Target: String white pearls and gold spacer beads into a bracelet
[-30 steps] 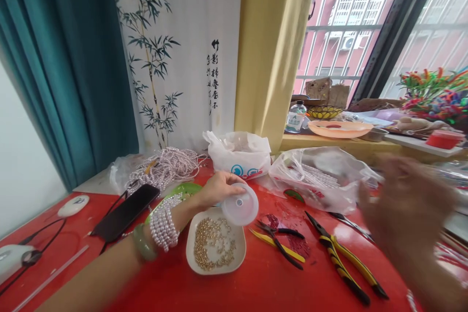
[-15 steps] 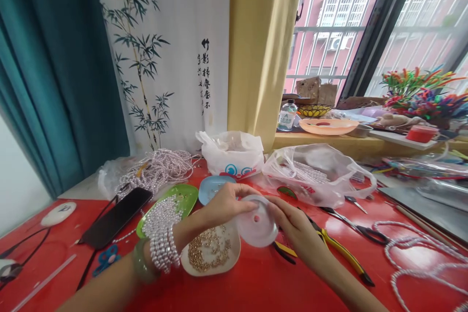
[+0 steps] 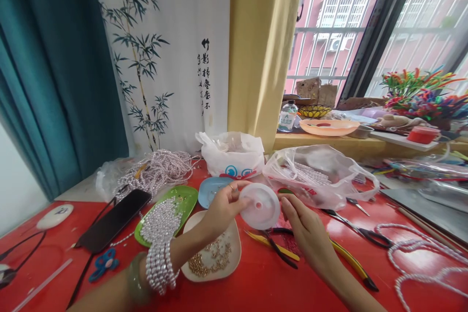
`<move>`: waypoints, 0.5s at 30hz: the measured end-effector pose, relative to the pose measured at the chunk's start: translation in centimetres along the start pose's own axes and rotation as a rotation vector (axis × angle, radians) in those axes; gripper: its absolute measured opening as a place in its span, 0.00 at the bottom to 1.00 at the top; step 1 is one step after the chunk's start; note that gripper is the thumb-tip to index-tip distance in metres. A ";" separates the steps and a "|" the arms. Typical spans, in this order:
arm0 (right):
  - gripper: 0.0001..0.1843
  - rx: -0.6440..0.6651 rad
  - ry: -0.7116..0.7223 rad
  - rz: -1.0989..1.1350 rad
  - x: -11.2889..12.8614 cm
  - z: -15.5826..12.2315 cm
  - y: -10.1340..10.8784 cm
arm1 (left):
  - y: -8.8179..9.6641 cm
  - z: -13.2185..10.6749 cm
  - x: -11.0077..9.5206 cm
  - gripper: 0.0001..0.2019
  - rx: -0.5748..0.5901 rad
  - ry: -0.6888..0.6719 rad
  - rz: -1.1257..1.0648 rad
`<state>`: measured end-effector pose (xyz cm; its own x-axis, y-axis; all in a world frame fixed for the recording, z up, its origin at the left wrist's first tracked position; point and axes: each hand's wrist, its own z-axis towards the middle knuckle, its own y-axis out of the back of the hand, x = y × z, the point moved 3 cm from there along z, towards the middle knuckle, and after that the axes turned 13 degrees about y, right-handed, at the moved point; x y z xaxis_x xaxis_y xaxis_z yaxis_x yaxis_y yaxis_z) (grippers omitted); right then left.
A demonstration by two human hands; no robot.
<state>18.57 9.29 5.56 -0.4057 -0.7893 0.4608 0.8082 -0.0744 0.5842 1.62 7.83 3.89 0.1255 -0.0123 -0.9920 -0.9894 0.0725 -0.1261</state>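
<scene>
Spool: the round, flat, translucent white plastic spool (image 3: 263,216) is up in the air above the glossy red tabletop (image 3: 258,285), its face and centre hole turned towards you
Left hand: your left hand (image 3: 224,207) pinches the spool at its left side, thumb across the face
Right hand: your right hand (image 3: 303,222) is at the spool's right edge, thumb and forefinger drawn close; whether these fingers touch the rim or pinch something thin, you cannot tell
Step in hand: you seem to be working at the spool's edge with both hands
Cream dish: the cream, rounded-square dish (image 3: 236,259) of tiny gold beads (image 3: 200,267) lies below, partly hidden by your left forearm
Next move: it probably calls for a steady left pinch and small, exact right fingers, with your pearl-strand bracelet (image 3: 160,270) clear of the beads
</scene>
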 end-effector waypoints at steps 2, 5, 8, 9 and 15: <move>0.13 0.002 0.015 -0.070 0.0 -0.1 0.4 | 0.4 -0.1 -0.2 0.17 -0.057 -0.016 0.004; 0.12 0.012 0.025 -0.131 0.1 -0.2 0.8 | 1.0 -0.3 -0.6 0.13 -0.166 -0.041 0.056; 0.12 0.032 0.077 -0.227 0.5 -0.2 0.9 | 1.4 -0.5 -0.9 0.10 -0.257 -0.064 0.128; 0.12 0.033 0.109 -0.261 0.7 -0.2 1.0 | 1.5 -0.6 -1.0 0.09 -0.267 -0.069 0.148; 0.13 -0.058 0.388 -0.474 1.5 -0.3 1.5 | 1.5 -1.1 -1.8 0.07 -0.247 -0.196 0.491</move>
<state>19.35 7.77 6.94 -0.5501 -0.8259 -0.1236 0.6043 -0.4958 0.6237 -0.18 6.89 5.47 -0.3640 0.1506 -0.9191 -0.9200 -0.2120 0.3296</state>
